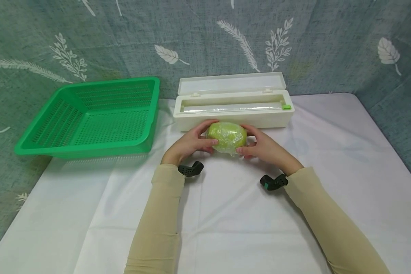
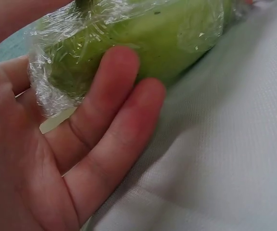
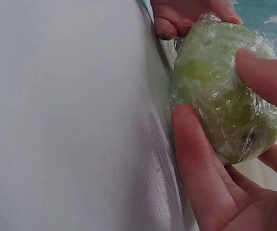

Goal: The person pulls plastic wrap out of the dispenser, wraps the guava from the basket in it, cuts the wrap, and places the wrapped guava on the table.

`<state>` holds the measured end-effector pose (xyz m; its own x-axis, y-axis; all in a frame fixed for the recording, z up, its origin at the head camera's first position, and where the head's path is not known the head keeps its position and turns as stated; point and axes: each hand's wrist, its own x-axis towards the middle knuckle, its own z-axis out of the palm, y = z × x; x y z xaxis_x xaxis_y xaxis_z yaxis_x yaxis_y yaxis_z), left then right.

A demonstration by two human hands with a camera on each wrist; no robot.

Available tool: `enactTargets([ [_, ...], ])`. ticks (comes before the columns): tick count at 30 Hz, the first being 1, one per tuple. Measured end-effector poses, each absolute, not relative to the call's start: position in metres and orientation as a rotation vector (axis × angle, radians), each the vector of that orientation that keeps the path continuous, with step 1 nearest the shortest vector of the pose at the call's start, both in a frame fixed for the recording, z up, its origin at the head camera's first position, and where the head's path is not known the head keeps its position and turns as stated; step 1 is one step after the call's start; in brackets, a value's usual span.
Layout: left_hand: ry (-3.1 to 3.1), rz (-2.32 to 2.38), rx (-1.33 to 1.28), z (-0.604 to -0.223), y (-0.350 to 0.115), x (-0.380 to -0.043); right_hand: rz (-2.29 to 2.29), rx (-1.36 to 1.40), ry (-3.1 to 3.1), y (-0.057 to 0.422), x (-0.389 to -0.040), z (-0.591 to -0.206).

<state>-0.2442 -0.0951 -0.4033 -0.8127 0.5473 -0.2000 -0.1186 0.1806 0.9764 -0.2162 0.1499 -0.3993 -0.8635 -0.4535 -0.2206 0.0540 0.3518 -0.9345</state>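
Note:
A yellow-green, oblong fruit (image 1: 227, 134) wrapped in clear cling film lies sideways between both hands, just in front of a white box. My left hand (image 1: 191, 142) grips its left end, the thumb on the near side. In the left wrist view two fingertips (image 2: 120, 60) press against the lower side of the fruit (image 2: 162, 41), where the film is bunched and wrinkled at the end. The right hand (image 1: 264, 145) holds the other end. Its thumb (image 3: 261, 72) lies over the film in the right wrist view, with other fingers around the fruit (image 3: 215, 91).
The white cling film dispenser (image 1: 234, 118) stands with its lid (image 1: 232, 83) raised, a film roll (image 1: 231, 107) inside and a green slider (image 1: 286, 107) at its right. A green plastic basket (image 1: 147, 142) sits at the left. White cloth (image 1: 226, 228) covers the table; a patterned curtain hangs behind.

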Motion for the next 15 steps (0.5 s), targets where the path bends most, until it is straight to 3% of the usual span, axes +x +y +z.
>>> enactTargets([
  [15,1.897,1.715,0.423,-0.406,-0.101,-0.244,-1.471,-0.392,2.242,0.156,-0.224,-0.419],
])
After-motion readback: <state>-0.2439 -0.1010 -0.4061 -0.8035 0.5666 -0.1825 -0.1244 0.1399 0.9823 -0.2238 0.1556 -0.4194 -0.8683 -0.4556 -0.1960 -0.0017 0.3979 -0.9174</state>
